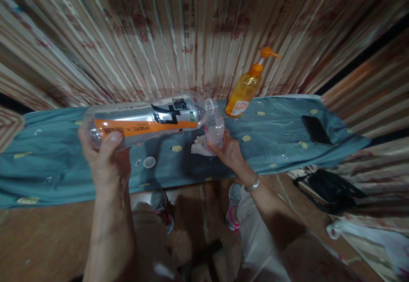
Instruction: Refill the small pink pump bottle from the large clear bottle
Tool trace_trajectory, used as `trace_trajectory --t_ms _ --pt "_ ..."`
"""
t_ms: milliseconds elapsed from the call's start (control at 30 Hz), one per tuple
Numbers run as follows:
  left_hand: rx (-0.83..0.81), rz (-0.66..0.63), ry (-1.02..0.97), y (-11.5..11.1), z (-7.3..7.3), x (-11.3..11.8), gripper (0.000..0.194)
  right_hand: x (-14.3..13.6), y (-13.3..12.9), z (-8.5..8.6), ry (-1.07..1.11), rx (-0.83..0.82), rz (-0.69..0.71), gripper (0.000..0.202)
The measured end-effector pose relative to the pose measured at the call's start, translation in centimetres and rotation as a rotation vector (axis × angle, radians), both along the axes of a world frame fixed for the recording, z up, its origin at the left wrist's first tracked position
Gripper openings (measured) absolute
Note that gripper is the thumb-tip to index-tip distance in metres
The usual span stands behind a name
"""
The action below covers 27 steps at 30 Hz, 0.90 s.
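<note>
My left hand (110,154) grips the base end of a large clear plastic bottle (143,118) with a silver and orange label. That bottle lies tilted nearly sideways in the air, its neck pointing right. Its mouth meets the top of a small clear bottle (214,130); whether the two touch I cannot tell. Around the small bottle's lower right side, the fingers of my right hand (228,148) are closed. A crumpled white tissue (203,146) is at the small bottle's base. On the cloth below the large bottle lies a round whitish cap (149,162).
An orange pump bottle (244,90) stands at the back, right of my hands. A dark phone (316,130) lies at the right on the green patterned cloth (265,141). Striped curtains (179,30) hang behind. A black bag (330,188) sits lower right.
</note>
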<state>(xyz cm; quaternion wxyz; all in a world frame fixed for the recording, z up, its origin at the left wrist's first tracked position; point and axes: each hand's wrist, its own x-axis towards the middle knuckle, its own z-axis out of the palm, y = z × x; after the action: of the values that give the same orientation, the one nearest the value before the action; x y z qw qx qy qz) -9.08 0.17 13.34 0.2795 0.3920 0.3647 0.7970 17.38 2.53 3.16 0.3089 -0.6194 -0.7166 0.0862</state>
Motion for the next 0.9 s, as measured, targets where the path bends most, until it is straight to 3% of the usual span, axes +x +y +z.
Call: trace_trajectory --t_ms 900 --pt "-0.009 -0.008 0.042 -0.13 0.37 0.33 0.049 -0.02 0.02 0.14 0.014 -0.006 0.003 0.077"
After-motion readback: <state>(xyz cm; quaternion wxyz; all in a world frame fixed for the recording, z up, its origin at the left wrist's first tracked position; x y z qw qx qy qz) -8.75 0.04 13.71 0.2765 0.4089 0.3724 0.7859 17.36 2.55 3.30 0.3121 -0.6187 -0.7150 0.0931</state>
